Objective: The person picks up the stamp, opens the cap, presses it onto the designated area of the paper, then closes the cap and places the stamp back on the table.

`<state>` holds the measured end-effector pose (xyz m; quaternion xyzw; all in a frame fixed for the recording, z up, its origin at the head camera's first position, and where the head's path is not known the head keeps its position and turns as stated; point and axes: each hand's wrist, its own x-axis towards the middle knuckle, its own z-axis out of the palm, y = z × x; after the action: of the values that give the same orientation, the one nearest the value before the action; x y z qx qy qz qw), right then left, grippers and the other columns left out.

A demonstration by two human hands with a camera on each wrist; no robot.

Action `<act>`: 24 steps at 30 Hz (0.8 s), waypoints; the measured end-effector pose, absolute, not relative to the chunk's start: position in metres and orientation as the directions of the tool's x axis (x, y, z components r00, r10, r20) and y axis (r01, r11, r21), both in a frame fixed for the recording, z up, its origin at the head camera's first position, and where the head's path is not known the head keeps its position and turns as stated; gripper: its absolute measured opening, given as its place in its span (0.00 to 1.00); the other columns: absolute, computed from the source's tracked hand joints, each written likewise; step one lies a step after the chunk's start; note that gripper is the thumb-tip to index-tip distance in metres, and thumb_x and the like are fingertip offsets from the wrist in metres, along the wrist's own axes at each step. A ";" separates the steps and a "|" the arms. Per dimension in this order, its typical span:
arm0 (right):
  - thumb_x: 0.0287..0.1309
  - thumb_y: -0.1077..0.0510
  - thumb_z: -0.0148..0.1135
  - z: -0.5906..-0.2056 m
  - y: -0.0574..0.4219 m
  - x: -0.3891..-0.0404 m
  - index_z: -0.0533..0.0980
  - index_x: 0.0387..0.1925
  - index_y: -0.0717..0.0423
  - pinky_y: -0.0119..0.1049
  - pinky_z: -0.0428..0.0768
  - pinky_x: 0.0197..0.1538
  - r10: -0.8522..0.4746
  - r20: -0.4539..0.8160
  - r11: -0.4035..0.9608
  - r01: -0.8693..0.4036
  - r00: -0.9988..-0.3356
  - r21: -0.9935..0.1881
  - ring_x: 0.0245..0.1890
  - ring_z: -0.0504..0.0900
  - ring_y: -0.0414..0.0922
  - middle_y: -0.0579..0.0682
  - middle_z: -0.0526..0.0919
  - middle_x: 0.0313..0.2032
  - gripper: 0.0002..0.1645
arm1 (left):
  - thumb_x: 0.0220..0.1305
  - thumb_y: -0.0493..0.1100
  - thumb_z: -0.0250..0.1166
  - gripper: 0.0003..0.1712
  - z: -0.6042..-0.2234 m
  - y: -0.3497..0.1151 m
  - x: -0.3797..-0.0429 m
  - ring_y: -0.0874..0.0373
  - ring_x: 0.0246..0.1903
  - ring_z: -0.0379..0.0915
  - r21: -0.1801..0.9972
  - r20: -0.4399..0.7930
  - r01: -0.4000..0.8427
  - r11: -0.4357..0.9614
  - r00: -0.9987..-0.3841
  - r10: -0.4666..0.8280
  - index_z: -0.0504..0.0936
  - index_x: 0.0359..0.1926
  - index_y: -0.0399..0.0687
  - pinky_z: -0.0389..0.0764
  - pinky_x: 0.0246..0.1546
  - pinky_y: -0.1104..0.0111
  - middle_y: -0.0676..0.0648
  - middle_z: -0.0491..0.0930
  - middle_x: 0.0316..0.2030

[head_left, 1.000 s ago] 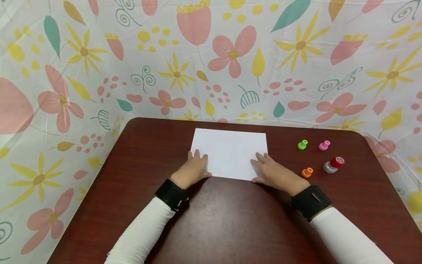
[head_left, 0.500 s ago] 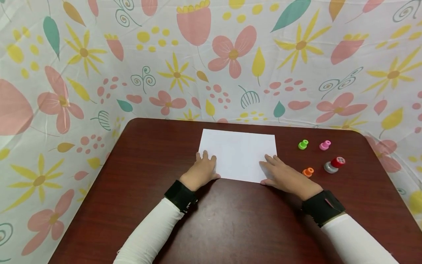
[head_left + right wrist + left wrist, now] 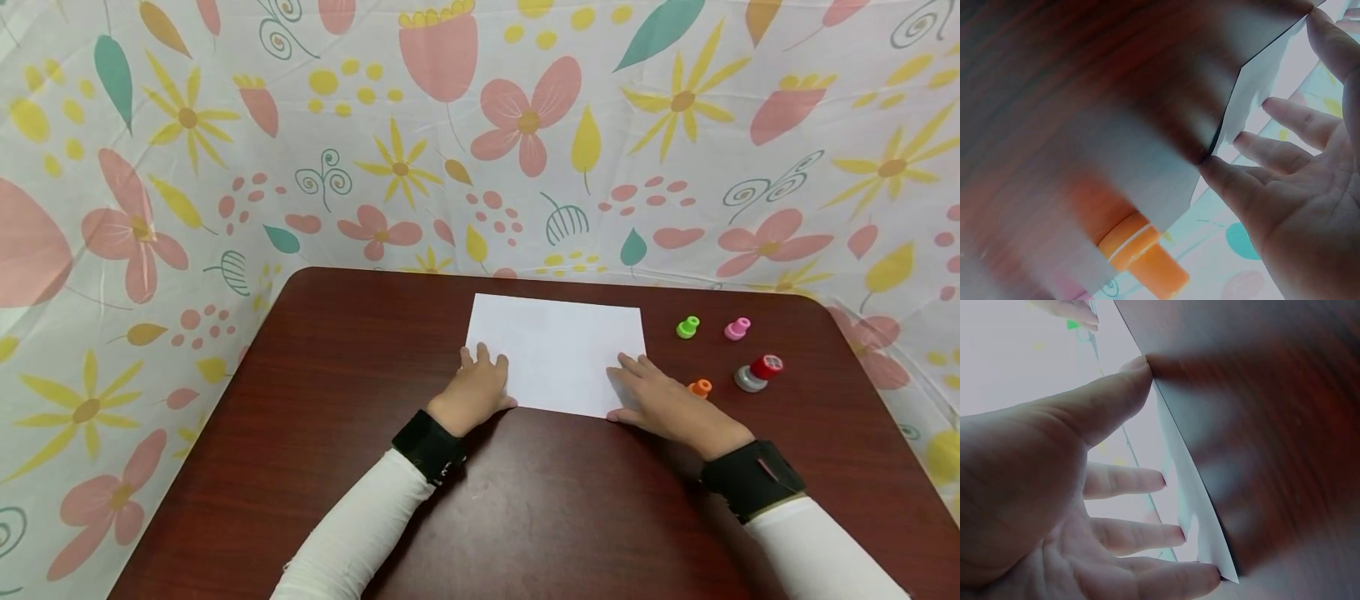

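A blank white sheet of paper (image 3: 558,354) lies flat on the dark wooden table, a little tilted. At its near left corner my left hand (image 3: 474,392) rests with fingers spread, thumb at the near edge and fingertips on the left side. My right hand (image 3: 667,404) mirrors it at the near right corner. In the left wrist view, the left thumb (image 3: 1129,387) touches the paper's edge. The right wrist view shows the right fingertips (image 3: 1247,144) on the sheet, with an orange stamp (image 3: 1154,262) beside that hand.
Right of the paper stand a green stamp (image 3: 687,327), a pink stamp (image 3: 737,329) and a grey piece with a red top (image 3: 759,372). The right hand partly overlaps the orange stamp in the head view. A flower-patterned cloth (image 3: 450,167) hangs behind the table (image 3: 360,333).
Both hands and the paper under them have slid to the right, slightly towards me. The right hand now partly covers the orange stamp in the head view. The stamps stay put.
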<state>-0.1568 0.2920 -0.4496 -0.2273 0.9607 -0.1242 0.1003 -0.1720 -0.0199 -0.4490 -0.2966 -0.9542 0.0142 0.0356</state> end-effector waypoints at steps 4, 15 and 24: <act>0.60 0.44 0.73 -0.451 0.297 -0.155 0.71 0.69 0.65 0.69 0.74 0.62 -0.461 -0.130 0.866 -0.413 -0.878 -0.282 0.71 0.63 0.76 0.73 0.67 0.71 0.44 | 0.63 0.64 0.71 0.37 -0.450 -0.015 -0.170 0.29 0.56 0.79 -0.082 0.071 0.568 0.819 -0.816 0.573 0.80 0.54 0.35 0.88 0.50 0.52 0.25 0.80 0.56; 0.61 0.45 0.73 -0.454 0.304 -0.153 0.71 0.70 0.64 0.65 0.77 0.61 -0.491 -0.103 0.855 -0.456 -0.865 -0.245 0.71 0.65 0.74 0.71 0.67 0.71 0.43 | 0.55 0.69 0.73 0.35 -0.456 -0.014 -0.168 0.41 0.46 0.84 -0.206 0.225 0.562 0.801 -0.769 0.598 0.83 0.42 0.41 0.89 0.46 0.56 0.34 0.83 0.39; 0.62 0.44 0.72 -0.453 0.304 -0.153 0.71 0.69 0.65 0.63 0.79 0.61 -0.506 -0.097 0.853 -0.481 -0.857 -0.201 0.69 0.67 0.74 0.73 0.69 0.69 0.42 | 0.53 0.68 0.76 0.38 -0.452 -0.013 -0.165 0.32 0.46 0.83 -0.107 0.229 0.521 0.847 -0.816 0.530 0.83 0.45 0.38 0.90 0.41 0.53 0.33 0.81 0.41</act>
<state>-0.1525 0.3042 -0.4530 -0.2571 0.9599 -0.0850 0.0732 -0.1648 -0.0126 -0.4521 -0.2758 -0.9527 0.0197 0.1259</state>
